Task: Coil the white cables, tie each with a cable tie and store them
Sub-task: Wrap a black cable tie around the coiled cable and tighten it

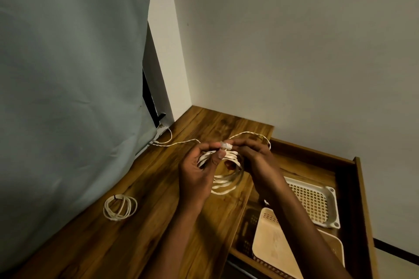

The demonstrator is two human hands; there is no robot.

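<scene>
Two bare hands meet above the dark brown wooden tabletop (pixel 158 222), and between them we see the loose coil of white twisted cable (pixel 226 179) being worked. The left hand (pixel 199 170) has its fingers curled around the coil's upper left strands, thumb pointing up toward the top of the loops. The right hand (pixel 254 154) closes on the coil's upper right side, its fingertips pinching a small whitish piece (pixel 226 144) at the crown of the coil; whether this is a cable tie or a plug we cannot tell. The lower loops hang below and between the two palms, over the table's right edge. A free length of the same cable arcs out behind the right hand, and another runs left across the table toward the grey-green fabric curtain (pixel 68 75). Nearer us and well to the left of both hands lies a second coil of white cable (pixel 120 207), flat on the wood beside the curtain, bound by a small dark tie at its top. To the right, below the right forearm, an open wooden drawer (pixel 360 188) holds a white perforated plastic tray (pixel 313 201) and a beige plastic basket (pixel 276 242).
</scene>
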